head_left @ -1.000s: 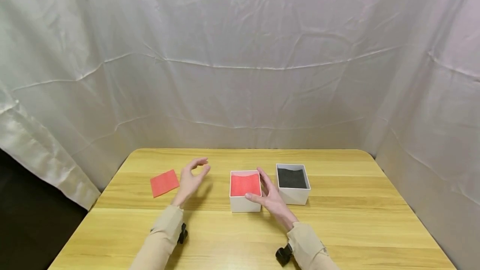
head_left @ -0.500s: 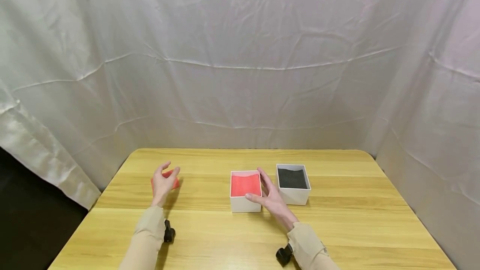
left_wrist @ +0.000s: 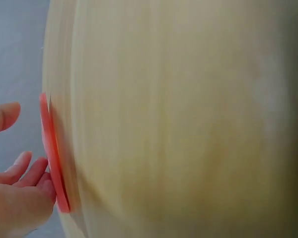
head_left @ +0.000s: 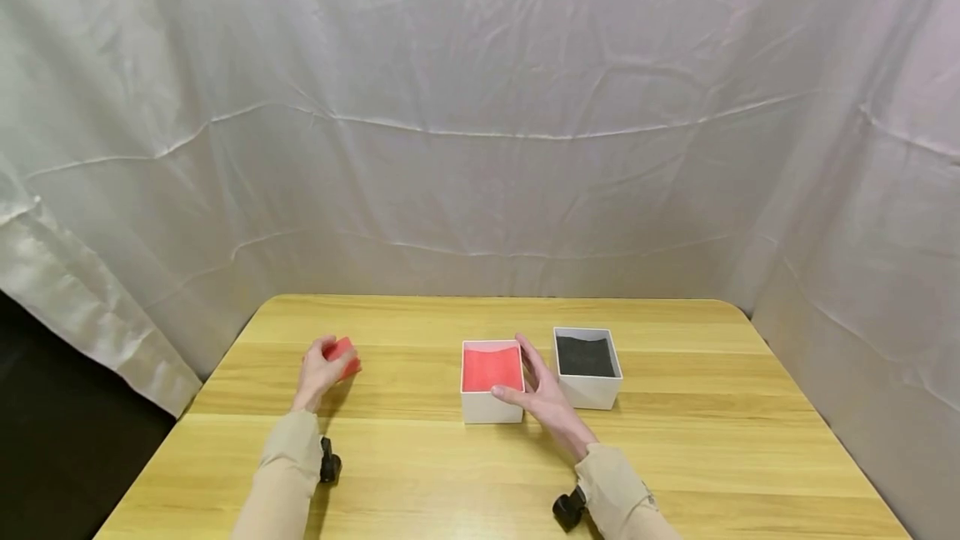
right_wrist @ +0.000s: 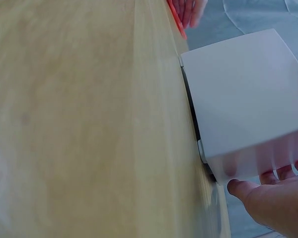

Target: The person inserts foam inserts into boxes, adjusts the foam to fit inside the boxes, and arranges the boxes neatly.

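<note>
On the left side of the table lies a thin, flat red square pad (head_left: 339, 352), seen edge-on as a red pad (left_wrist: 54, 153) in the left wrist view. My left hand (head_left: 318, 367) is over it. Its fingers touch the pad near one end; the thumb stays apart above the surface. A white box (head_left: 491, 408) with a red square (head_left: 491, 370) inside stands mid-table. My right hand (head_left: 546, 394) holds this box at its right side, with the thumb at the front corner and the fingers along the side. The same white box (right_wrist: 243, 94) fills much of the right wrist view.
A second white box (head_left: 589, 392) stands just right of my right hand, with a black square (head_left: 584, 357) in it. The wooden table (head_left: 712, 440) has rounded far corners. Grey curtains (head_left: 480, 190) hang behind it and at the sides.
My left hand has moved left from beside the red pad to over it, and its fingers have come down onto it. My right hand and both boxes stay put.
</note>
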The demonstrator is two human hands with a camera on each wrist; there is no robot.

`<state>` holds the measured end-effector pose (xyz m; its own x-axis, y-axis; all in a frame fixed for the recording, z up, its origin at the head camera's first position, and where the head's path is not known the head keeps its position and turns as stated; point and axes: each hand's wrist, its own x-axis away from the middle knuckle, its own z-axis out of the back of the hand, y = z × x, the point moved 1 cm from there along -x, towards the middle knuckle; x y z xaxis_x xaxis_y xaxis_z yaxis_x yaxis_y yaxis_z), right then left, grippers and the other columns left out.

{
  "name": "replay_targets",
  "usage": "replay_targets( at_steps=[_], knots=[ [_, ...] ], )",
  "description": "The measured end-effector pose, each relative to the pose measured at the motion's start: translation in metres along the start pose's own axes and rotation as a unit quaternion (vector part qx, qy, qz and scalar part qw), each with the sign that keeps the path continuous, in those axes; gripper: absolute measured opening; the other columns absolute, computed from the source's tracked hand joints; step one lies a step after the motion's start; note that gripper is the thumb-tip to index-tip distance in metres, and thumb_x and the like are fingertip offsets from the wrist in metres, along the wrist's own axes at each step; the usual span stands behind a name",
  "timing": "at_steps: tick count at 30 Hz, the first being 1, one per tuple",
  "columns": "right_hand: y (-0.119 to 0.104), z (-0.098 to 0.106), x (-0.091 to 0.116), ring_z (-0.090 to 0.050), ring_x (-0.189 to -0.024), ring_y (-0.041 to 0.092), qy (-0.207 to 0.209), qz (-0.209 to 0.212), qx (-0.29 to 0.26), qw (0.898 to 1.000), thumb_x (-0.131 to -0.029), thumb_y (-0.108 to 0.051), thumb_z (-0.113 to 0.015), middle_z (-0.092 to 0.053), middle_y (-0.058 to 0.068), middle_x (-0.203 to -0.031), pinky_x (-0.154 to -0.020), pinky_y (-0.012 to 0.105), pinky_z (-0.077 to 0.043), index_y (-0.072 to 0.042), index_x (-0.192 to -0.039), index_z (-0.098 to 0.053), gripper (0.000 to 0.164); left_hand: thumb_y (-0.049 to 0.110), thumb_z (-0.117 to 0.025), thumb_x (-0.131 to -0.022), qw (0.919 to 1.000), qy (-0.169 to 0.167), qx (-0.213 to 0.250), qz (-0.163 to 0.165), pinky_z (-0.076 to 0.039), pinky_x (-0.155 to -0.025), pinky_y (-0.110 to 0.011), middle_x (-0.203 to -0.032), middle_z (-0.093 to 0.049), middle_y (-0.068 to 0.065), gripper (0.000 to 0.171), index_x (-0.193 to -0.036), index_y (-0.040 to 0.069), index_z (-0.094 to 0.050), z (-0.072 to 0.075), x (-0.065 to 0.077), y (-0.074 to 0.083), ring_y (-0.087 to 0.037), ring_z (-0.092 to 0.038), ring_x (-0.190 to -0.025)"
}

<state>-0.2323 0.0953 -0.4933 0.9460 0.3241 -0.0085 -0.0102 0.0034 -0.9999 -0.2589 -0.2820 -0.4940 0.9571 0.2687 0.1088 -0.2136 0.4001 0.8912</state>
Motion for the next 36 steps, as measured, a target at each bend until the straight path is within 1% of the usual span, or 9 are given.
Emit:
replay_targets(
  at_steps=[6,10,14,18,21,25,27,36],
  knots=[
    [0.000,0.000,0.000,-0.006,-0.158,0.035,0.003,-0.002,0.002,1.000,-0.087,-0.015,-0.079,-0.010,0.013,-0.171,-0.126,0.053,-0.015,-0.019,-0.163,-0.013,0.101,0.015,-0.060,-0.094,0.9971,-0.011,-0.074,-0.016,-0.043,-0.102,-0.052,-0.141,-0.047,-0.034,0.061,-0.147,-0.008,-0.039,0.001,0.000,0.001,-0.043,-0.050,-0.120],
    [0.000,0.001,-0.001,-0.007,-0.158,0.035,0.005,0.000,0.003,1.000,-0.087,-0.015,-0.079,-0.011,0.012,-0.171,-0.126,0.054,-0.015,-0.018,-0.163,-0.013,0.101,0.011,-0.061,-0.092,0.9941,-0.023,-0.101,-0.033,-0.045,-0.099,-0.052,-0.135,-0.052,-0.034,0.055,-0.142,-0.008,-0.046,0.000,0.000,0.004,-0.043,-0.053,-0.116],
    [0.000,0.000,-0.001,-0.007,-0.158,0.037,0.003,-0.001,0.006,1.000,-0.087,-0.015,-0.079,-0.010,0.014,-0.171,-0.126,0.055,-0.016,-0.017,-0.163,-0.013,0.101,0.004,-0.066,-0.087,0.9900,-0.022,-0.129,-0.053,-0.046,-0.095,-0.050,-0.132,-0.057,-0.033,0.053,-0.137,-0.010,-0.052,-0.001,0.003,0.008,-0.042,-0.055,-0.110],
    [-0.001,0.000,0.000,-0.007,-0.158,0.037,0.002,-0.004,0.007,1.000,-0.087,-0.016,-0.080,-0.010,0.014,-0.171,-0.125,0.056,-0.018,-0.019,-0.163,-0.014,0.101,0.000,-0.070,-0.083,0.9883,-0.020,-0.138,-0.062,-0.046,-0.091,-0.047,-0.129,-0.059,-0.032,0.053,-0.133,-0.009,-0.057,-0.003,0.005,0.011,-0.039,-0.056,-0.106],
    [-0.001,-0.001,0.001,-0.007,-0.158,0.038,0.003,-0.003,0.007,1.000,-0.087,-0.016,-0.079,-0.010,0.015,-0.170,-0.125,0.056,-0.019,-0.018,-0.163,-0.014,0.100,0.001,-0.073,-0.082,0.9878,-0.023,-0.139,-0.066,-0.047,-0.094,-0.050,-0.130,-0.060,-0.031,0.052,-0.132,-0.008,-0.059,-0.004,0.007,0.011,-0.040,-0.057,-0.108],
    [0.000,0.000,0.000,-0.007,-0.158,0.038,0.003,-0.003,0.007,1.000,-0.087,-0.016,-0.079,-0.011,0.014,-0.170,-0.125,0.056,-0.019,-0.019,-0.163,-0.014,0.100,0.002,-0.078,-0.079,0.9843,-0.031,-0.152,-0.083,-0.046,-0.101,-0.055,-0.132,-0.061,-0.031,0.055,-0.131,-0.007,-0.060,-0.006,0.008,0.012,-0.043,-0.058,-0.115],
    [0.000,-0.001,0.000,-0.007,-0.158,0.038,0.002,-0.003,0.006,1.000,-0.087,-0.016,-0.079,-0.010,0.014,-0.170,-0.125,0.056,-0.019,-0.019,-0.163,-0.015,0.100,0.002,-0.079,-0.078,0.9828,-0.033,-0.158,-0.090,-0.045,-0.102,-0.056,-0.132,-0.061,-0.030,0.056,-0.130,-0.007,-0.061,-0.007,0.008,0.012,-0.043,-0.058,-0.117],
    [0.001,0.000,-0.001,-0.007,-0.158,0.036,0.003,0.002,0.000,1.000,-0.087,-0.013,-0.079,-0.010,0.013,-0.171,-0.126,0.053,-0.016,-0.018,-0.163,-0.014,0.100,-0.002,-0.080,-0.078,0.9833,-0.051,-0.149,-0.091,-0.047,-0.095,-0.048,-0.131,-0.062,-0.030,0.055,-0.129,-0.008,-0.061,-0.009,0.008,0.013,-0.038,-0.059,-0.111]
  ],
)
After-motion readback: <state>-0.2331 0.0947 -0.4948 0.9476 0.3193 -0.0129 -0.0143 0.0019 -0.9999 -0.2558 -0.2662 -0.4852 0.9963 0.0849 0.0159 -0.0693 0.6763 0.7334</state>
